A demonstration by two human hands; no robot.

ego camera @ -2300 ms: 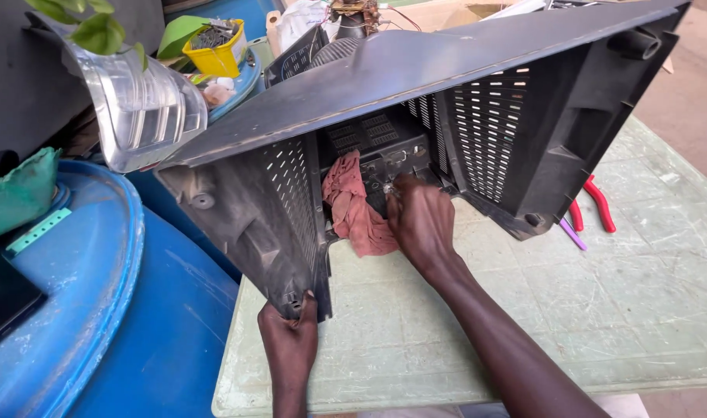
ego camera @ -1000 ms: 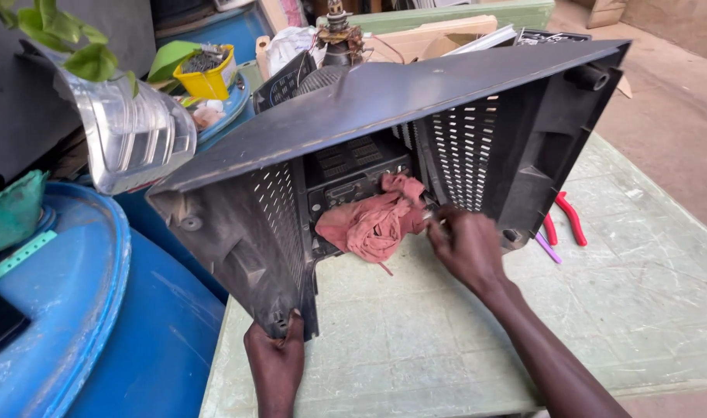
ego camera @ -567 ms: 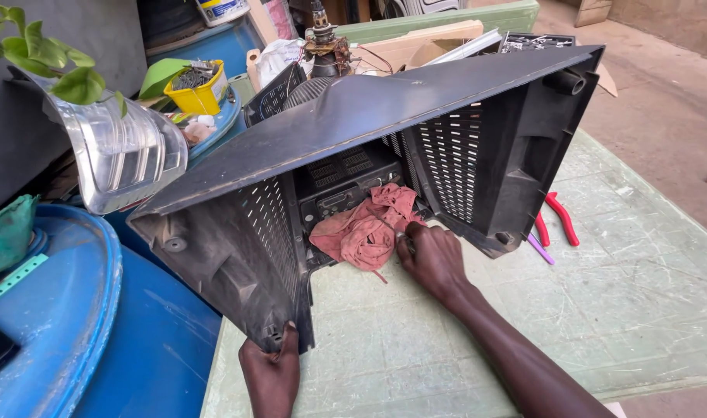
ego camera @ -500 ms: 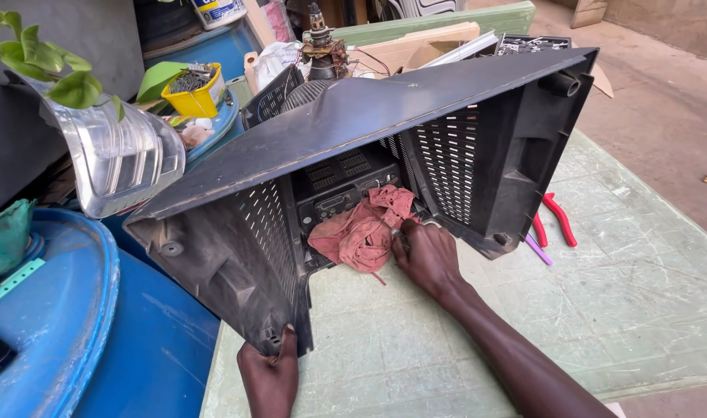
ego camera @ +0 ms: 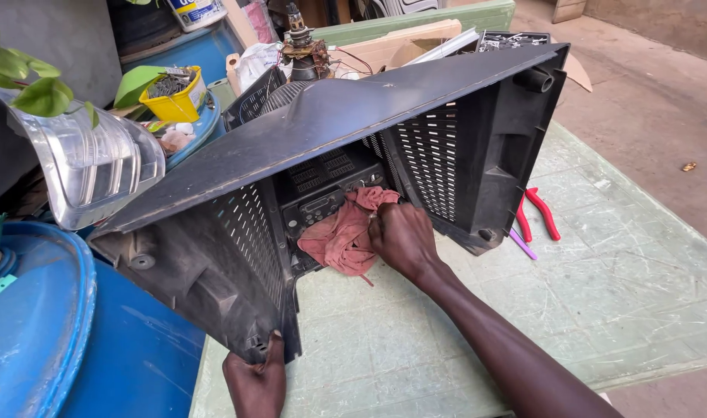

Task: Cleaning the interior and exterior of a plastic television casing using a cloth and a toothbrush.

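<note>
Gripping the lower front corner of the black plastic television back cover (ego camera: 214,271), my left hand (ego camera: 257,383) sits nearest me, its fingers curled onto the cover's edge. That cover stands tilted on the pale green table (ego camera: 601,294), hollow side facing me, with its vented walls showing. Further in, my right hand (ego camera: 400,236) is closed around a reddish-pink rag (ego camera: 342,236), pressing it against the inner panel of the cover, just below the connector plate. Beyond the cover's right wall, red-handled pliers (ego camera: 535,213) lie on the table. To my left stands a blue drum (ego camera: 36,333), with a clear plastic container (ego camera: 90,170) above it and, further back, a yellow tub (ego camera: 171,97) of small parts.
</note>
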